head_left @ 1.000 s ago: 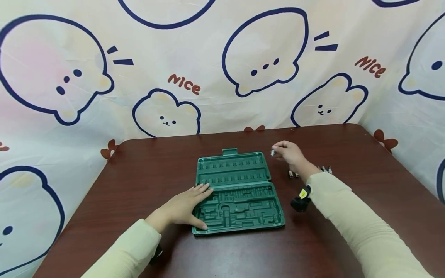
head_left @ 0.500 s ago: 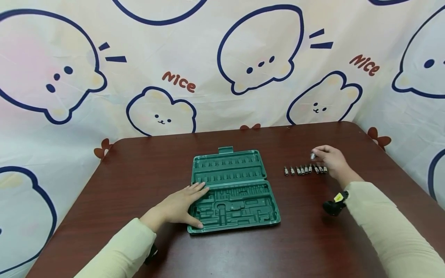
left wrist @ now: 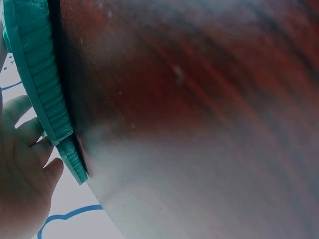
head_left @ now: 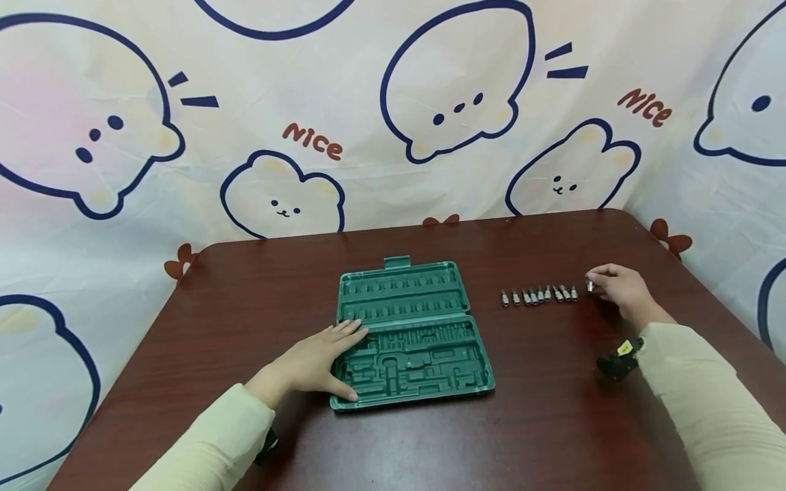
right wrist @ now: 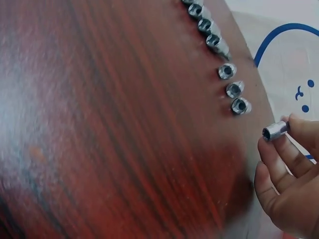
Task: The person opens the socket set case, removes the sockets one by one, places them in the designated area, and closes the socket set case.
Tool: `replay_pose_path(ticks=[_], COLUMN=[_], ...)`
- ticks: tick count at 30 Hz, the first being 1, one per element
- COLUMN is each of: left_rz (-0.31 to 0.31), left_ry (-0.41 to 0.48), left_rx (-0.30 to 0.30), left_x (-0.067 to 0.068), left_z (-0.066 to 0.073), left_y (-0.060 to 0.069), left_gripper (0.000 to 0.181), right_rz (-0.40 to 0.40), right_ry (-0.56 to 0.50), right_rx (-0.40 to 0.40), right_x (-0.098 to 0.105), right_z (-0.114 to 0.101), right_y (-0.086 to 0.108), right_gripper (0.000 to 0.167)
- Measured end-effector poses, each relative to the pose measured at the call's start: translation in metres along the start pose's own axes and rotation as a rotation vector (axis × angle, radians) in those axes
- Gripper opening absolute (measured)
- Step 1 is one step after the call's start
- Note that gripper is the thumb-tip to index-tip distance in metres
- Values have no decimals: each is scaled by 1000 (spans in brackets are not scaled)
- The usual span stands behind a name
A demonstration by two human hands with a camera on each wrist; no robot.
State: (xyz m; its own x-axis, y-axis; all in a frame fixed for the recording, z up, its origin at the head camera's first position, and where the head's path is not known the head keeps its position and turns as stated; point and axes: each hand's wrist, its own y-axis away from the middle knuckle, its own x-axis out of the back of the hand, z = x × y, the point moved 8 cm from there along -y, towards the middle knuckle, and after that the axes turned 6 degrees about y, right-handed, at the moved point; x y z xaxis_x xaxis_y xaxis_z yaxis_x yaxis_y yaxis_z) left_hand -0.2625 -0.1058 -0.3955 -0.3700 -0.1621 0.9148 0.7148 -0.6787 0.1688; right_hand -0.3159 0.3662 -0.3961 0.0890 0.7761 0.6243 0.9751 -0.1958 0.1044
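A green plastic tool case (head_left: 413, 382) lies unfolded on the table, its moulded recesses facing up. My left hand (head_left: 313, 358) rests on the case's left side with fingers spread; the left wrist view shows it beside the case's ribbed edge (left wrist: 42, 74). Between thumb and fingertips my right hand (head_left: 626, 293) pinches a small silver socket bit (right wrist: 275, 130), held at the right end of a row. That row of several similar socket bits (head_left: 535, 296) lies on the table right of the case. In the right wrist view, the nearest bit (right wrist: 241, 105) sits a little apart from the held one.
The dark reddish-brown wooden table (head_left: 258, 293) has rounded far corners. A pale cloth with bear drawings (head_left: 454, 184) hangs behind it and at the sides. The case's latch tab (head_left: 396, 262) points to the far edge.
My right hand has carried the socket bit rightward, from near the case's far right corner past the row, and lowered it at the row's right end. My left hand stays on the case.
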Motion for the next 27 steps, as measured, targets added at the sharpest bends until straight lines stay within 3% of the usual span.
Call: replay_pose_path(ticks=[10,17,27], left_rz=[4,2,4], left_ry=[-4,-5,0], left_rx=[-5,0,5], left_x=[0,0,1], left_z=[0,-1,0], left_y=[-2,-1,0], left_gripper=[100,100,99], right_rz=[-82,-48,23], right_ry=[123,178,205], right_rx=[29,54,23], right_x=[-9,-11,-11], right_z=[-5,-7,-3], right_y=[-6,-8,-10], right_gripper=[42,35,30])
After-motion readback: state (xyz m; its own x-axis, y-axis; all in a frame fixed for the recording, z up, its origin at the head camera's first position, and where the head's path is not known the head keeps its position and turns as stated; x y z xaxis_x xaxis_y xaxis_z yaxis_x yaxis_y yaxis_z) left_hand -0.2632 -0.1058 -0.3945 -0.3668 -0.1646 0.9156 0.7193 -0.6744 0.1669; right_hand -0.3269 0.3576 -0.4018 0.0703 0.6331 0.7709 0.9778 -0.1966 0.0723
